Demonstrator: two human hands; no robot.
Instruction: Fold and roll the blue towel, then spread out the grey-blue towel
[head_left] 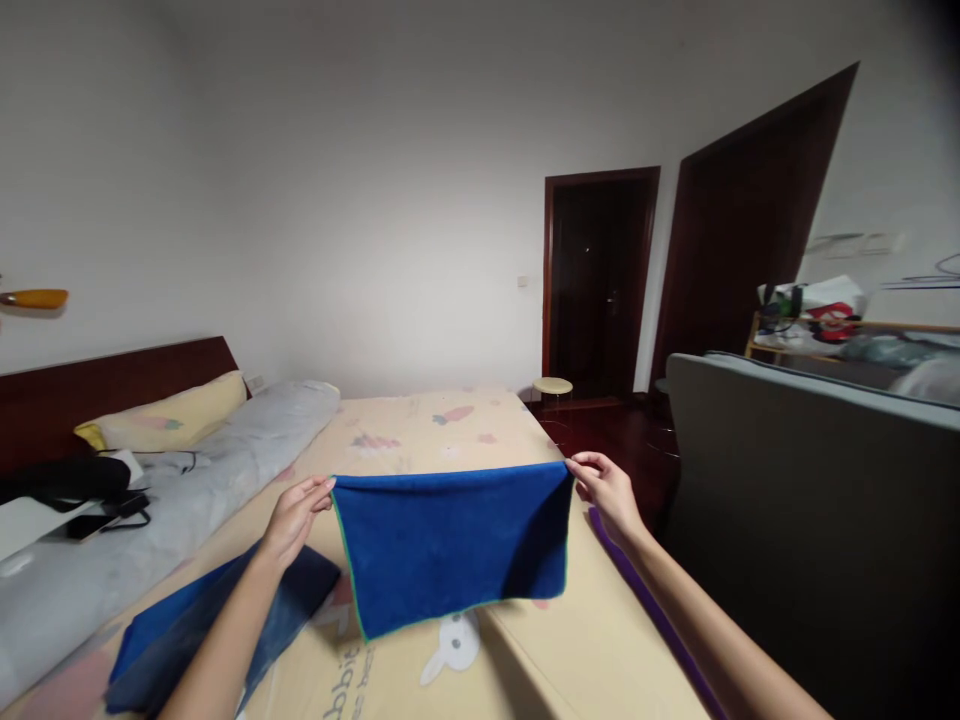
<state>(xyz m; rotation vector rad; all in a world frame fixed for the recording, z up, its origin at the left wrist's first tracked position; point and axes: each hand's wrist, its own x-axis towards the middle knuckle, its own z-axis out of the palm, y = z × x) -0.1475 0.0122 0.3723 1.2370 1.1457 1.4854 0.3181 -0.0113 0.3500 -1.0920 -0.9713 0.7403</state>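
Note:
A blue towel with a green edge hangs stretched out above the bed. My left hand pinches its top left corner. My right hand pinches its top right corner. The towel's lower edge hangs free just above the cream sheet. More blue cloth lies flat on the bed under my left forearm.
A grey bolster and a yellow pillow lie at the bed's left by the dark headboard. Black items with a cable rest there too. A grey panel stands at the right. A small round stool sits by the dark doorway.

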